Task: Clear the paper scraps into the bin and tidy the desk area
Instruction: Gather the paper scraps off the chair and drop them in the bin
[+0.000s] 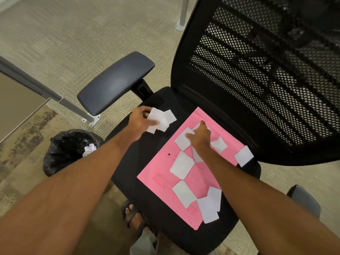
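A pink folder (161,179) lies on the black seat of an office chair (165,102). Several white paper scraps (182,165) are scattered over the folder, and one scrap (243,155) hangs off its right edge. My left hand (140,117) is over the seat's left side, shut on a bunch of white scraps (163,117). My right hand (199,138) rests on the folder with its fingers pressing on a scrap (182,140). A bin with a black liner (68,148) stands on the floor left of the chair, with crumpled paper (90,147) inside.
The chair's mesh backrest (266,74) rises at the right, its left armrest (116,81) juts out toward the bin, and its right armrest (303,201) shows at lower right. Grey desk legs (73,107) stand on the carpet at left. My sandalled foot (132,214) is under the seat's front.
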The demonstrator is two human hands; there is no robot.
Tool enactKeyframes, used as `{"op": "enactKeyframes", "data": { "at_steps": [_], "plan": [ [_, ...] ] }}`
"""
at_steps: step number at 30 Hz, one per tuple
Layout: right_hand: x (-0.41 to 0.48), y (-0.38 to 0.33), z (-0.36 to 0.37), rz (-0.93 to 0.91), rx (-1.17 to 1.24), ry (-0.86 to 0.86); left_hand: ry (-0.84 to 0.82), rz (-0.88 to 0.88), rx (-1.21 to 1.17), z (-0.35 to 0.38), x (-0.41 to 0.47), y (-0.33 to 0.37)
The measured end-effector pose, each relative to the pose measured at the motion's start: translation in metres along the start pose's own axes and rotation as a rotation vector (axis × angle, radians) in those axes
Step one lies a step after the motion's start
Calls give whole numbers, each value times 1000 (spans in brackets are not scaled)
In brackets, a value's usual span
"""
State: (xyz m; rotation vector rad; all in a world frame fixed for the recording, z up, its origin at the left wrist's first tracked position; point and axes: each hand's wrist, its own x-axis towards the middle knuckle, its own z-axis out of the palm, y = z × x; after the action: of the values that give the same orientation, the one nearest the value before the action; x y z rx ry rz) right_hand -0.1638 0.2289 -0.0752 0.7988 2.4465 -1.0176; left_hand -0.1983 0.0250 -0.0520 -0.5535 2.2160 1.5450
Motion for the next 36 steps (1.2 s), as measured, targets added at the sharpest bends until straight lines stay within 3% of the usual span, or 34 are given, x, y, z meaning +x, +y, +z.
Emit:
{"op": "enactKeyframes", "data": {
  "at_steps": [7,12,15,20,25,30,36],
  "plan": [
    [5,6,3,2,-294,68,-40,-36,408,27,15,9],
    [5,11,2,-73,-431,182,50,62,664,37,10,4],
    [10,14,-1,-87,-395,122,126,43,650,36,6,4],
    [10,10,-3,-118,-293,97,150,38,385,27,-5,6],
    [13,8,-6,-85,-338,88,-102,117,115,27,-41,-1],
    [15,7,-7,-103,-258,59,-365,89,303,46,-73,-24],
    [12,9,-7,-187,-66,31,-361,113,469,77,-89,-31]
  ]
}}
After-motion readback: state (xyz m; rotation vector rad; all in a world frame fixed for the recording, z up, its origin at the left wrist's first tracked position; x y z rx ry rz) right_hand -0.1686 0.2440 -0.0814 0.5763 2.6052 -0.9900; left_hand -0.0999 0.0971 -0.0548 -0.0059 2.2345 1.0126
